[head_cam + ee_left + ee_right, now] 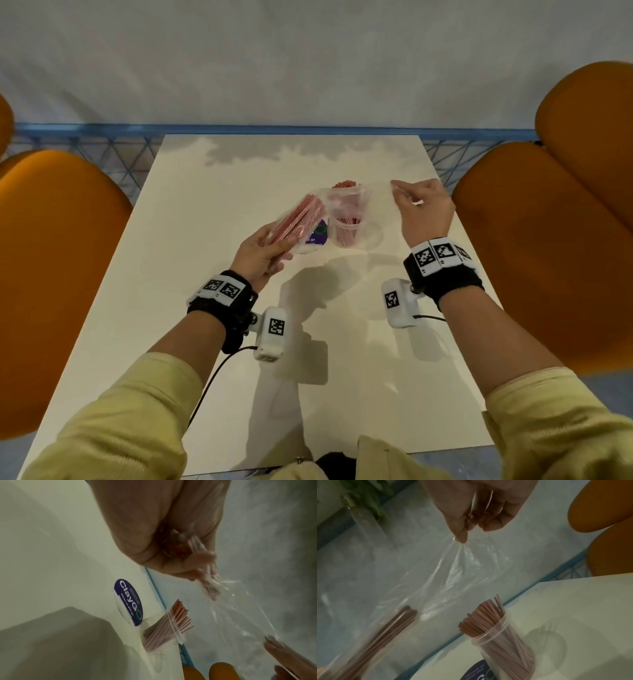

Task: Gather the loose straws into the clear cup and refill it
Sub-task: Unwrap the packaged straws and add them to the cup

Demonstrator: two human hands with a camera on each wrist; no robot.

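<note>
Left hand (262,255) grips thin red straws (298,219) bundled in a clear plastic bag (346,202); right hand (423,212) pinches the bag's far end. Clear plastic cup (347,229) stands between the hands, nearer the left; the bundle's long axis slants up over it.

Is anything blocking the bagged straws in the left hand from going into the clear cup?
Yes: the plastic bag still wraps the bagged straws, and the clear cup already looks packed with straws.
</note>
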